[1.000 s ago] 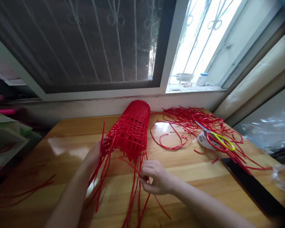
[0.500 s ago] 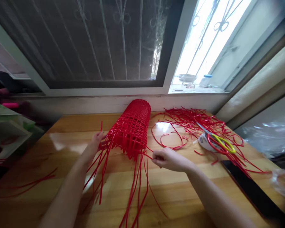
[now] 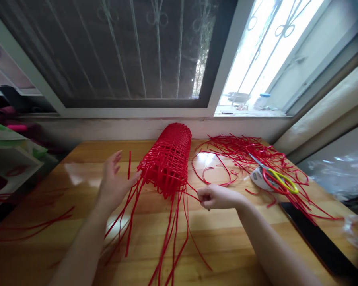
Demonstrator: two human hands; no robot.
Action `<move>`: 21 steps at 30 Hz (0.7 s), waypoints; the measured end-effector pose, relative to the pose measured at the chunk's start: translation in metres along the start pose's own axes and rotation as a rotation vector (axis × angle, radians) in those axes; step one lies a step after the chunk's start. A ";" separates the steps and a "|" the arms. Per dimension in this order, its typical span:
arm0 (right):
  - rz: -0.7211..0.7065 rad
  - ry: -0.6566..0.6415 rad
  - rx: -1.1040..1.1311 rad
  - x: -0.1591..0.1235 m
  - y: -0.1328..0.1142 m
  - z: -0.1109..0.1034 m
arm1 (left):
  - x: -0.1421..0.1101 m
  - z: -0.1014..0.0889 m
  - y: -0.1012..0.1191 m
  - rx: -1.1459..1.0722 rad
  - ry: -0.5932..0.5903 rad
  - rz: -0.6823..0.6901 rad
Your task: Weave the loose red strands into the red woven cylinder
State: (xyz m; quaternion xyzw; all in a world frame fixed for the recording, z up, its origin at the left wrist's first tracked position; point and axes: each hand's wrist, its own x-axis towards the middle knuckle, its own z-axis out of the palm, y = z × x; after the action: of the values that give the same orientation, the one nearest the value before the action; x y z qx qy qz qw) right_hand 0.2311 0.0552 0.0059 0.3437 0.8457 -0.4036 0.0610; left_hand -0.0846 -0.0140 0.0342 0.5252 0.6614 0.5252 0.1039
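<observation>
A red woven basket [image 3: 170, 159] lies on its side on the wooden table, its near end toward me. Long loose red strands [image 3: 175, 234] trail from that end toward the table's front. My right hand [image 3: 216, 197] is closed around red strands [image 3: 193, 194] that run to the basket's lower right corner. At the basket's left side my left hand [image 3: 115, 180] has its fingers spread, its thumb close to the basket's left edge; whether it touches is hard to tell. A short red strip [image 3: 129, 165] lies just right of those fingers.
A heap of red strips [image 3: 241, 145] covers the back right of the table [image 3: 226, 238]. Scissors with red and yellow handles [image 3: 282, 180] rest there, near a dark flat object [image 3: 316, 238]. Behind stands a window [image 3: 137, 113]; more red strips [image 3: 47, 228] lie at left.
My left hand has let go at the basket's left edge and moved a little left, fingers opening. My right hand still grips the strands, slightly farther right in view.
</observation>
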 end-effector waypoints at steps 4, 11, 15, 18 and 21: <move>-0.040 0.024 0.034 0.003 0.007 -0.001 | -0.015 -0.015 0.030 0.128 -0.210 0.196; -0.099 0.107 0.165 0.014 0.022 0.002 | -0.043 0.022 0.032 0.390 -0.949 0.111; -0.135 0.211 0.162 0.019 0.025 0.007 | -0.042 0.032 0.029 0.403 -0.892 0.066; -0.196 0.244 0.150 0.023 0.024 0.012 | -0.041 0.030 0.029 0.399 -0.844 0.039; -0.267 0.335 0.131 0.028 0.021 0.018 | -0.040 0.030 0.025 0.426 -0.802 0.016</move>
State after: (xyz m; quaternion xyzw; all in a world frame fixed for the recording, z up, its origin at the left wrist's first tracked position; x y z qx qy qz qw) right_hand 0.2202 0.0666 -0.0305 0.2940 0.8541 -0.3994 -0.1567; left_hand -0.0319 -0.0309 0.0251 0.7018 0.6581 0.1333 0.2378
